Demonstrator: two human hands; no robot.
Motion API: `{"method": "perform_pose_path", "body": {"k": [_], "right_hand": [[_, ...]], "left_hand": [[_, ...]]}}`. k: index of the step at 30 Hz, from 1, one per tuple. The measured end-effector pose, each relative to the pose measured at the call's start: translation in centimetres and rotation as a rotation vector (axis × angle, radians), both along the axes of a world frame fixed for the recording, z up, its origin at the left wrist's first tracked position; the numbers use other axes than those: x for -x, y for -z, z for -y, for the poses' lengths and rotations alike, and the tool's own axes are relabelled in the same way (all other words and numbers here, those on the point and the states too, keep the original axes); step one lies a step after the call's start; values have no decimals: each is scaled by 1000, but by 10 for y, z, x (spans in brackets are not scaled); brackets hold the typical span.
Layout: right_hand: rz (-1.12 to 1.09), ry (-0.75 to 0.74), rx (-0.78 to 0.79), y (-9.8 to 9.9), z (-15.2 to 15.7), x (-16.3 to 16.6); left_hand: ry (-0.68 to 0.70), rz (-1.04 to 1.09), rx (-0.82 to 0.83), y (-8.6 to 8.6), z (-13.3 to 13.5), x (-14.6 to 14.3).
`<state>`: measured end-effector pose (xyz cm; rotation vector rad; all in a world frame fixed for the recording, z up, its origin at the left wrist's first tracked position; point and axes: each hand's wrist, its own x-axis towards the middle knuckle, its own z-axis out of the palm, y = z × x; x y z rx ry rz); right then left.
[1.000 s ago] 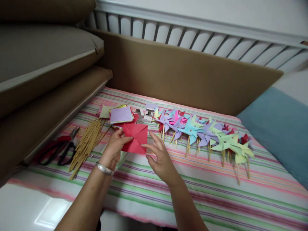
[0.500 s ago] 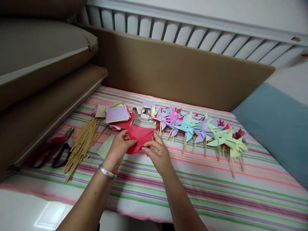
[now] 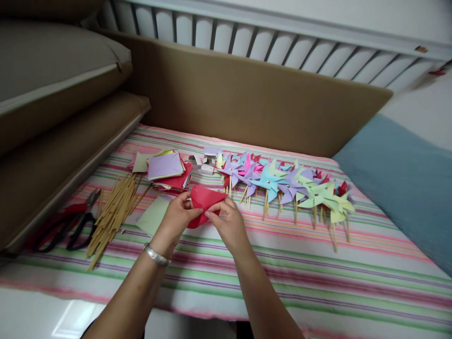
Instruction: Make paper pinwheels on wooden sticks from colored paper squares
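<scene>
Between my hands is a red paper sheet [image 3: 205, 197], partly curled toward its middle. My left hand [image 3: 181, 213] pinches its left side with thumb and fingers. On the right side, my right hand [image 3: 226, 217] grips the paper too, its thumb close to the left thumb near the centre. My fingers hide some of the lower folds. A pale green paper sheet [image 3: 152, 217] lies flat just left of my left hand. Behind it rests a stack of coloured paper [image 3: 165, 165], a lilac sheet on top.
Several finished paper pinwheels [image 3: 270, 182] on sticks lie in a row to the right. Thin wooden sticks [image 3: 115, 212] are heaped at left beside black-handled scissors [image 3: 76, 226]. Small opened boxes [image 3: 208, 162] stand behind. A brown panel [image 3: 247, 99] borders the striped cloth [image 3: 318, 282].
My right hand has moved left, bringing its edge of the red paper inward so my thumbs almost meet. The whole view has shifted slightly.
</scene>
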<state>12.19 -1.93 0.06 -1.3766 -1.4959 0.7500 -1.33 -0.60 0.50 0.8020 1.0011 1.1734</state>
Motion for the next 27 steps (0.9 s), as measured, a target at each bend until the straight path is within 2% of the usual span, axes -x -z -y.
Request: {"method": "perform_pose_path", "body": {"k": [11,16,21,24,27], "right_hand": [[17,10,44,-1,-1,1],[37,21,58,2,0,0],[-61,110,100,-11,1,-20],[-69,48,161,-19,4,-29],[-101,-128,267,-18,7,-30]], "left_hand": [[105,3,-2,-1,0,7],[53,-70,-8,0,-1,5],[74,-133,5,-2,-3,9],[188,-203,5,-1,-1,9],[315,-246,-15,3,2,6]]}}
